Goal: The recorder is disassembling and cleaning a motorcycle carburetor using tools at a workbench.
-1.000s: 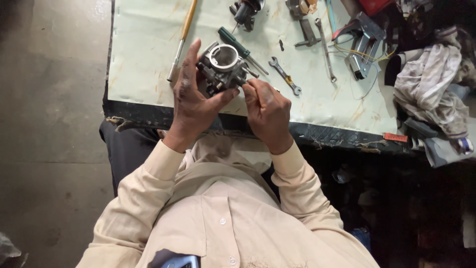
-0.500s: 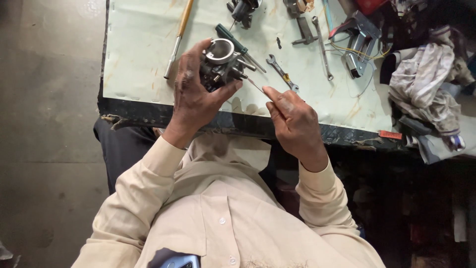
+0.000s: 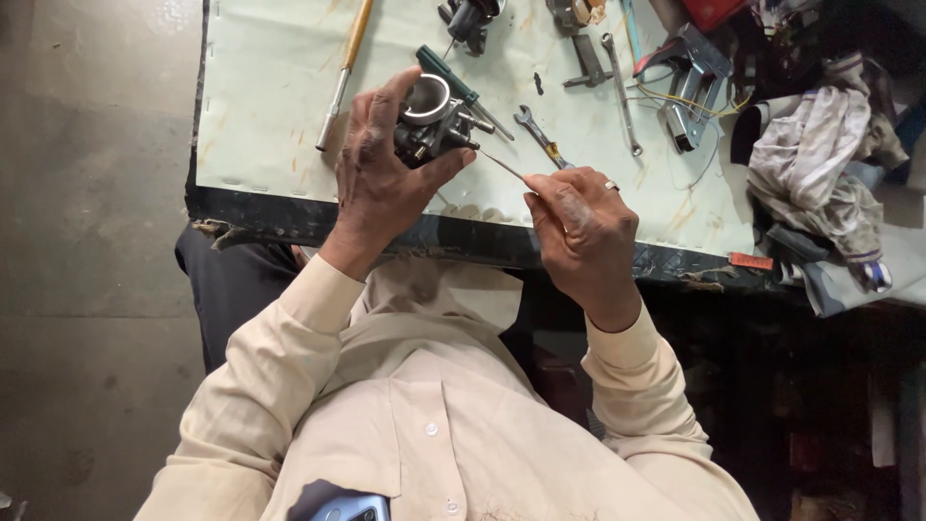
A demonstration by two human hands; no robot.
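My left hand (image 3: pixel 381 174) grips a dark metal carburettor (image 3: pixel 429 121) with a round silver opening, held just above the near part of the pale green workbench (image 3: pixel 260 96). My right hand (image 3: pixel 579 227) pinches a thin metal rod (image 3: pixel 503 166) whose far tip reaches the carburettor's side. A ring shows on one finger of my right hand. Both arms wear cream sleeves.
On the bench lie a green-handled screwdriver (image 3: pixel 463 89), a small spanner (image 3: pixel 536 137), a long spanner (image 3: pixel 619 95), a wooden-handled tool (image 3: pixel 344 68), metal parts (image 3: pixel 687 82) with wires and another dark part (image 3: pixel 469 17). Crumpled rags (image 3: pixel 815 174) sit at the right. Grey floor lies left.
My right hand has drawn back from the carburettor toward the right and nearer me, pulling the thin rod out with it. My left hand keeps its hold on the carburettor.
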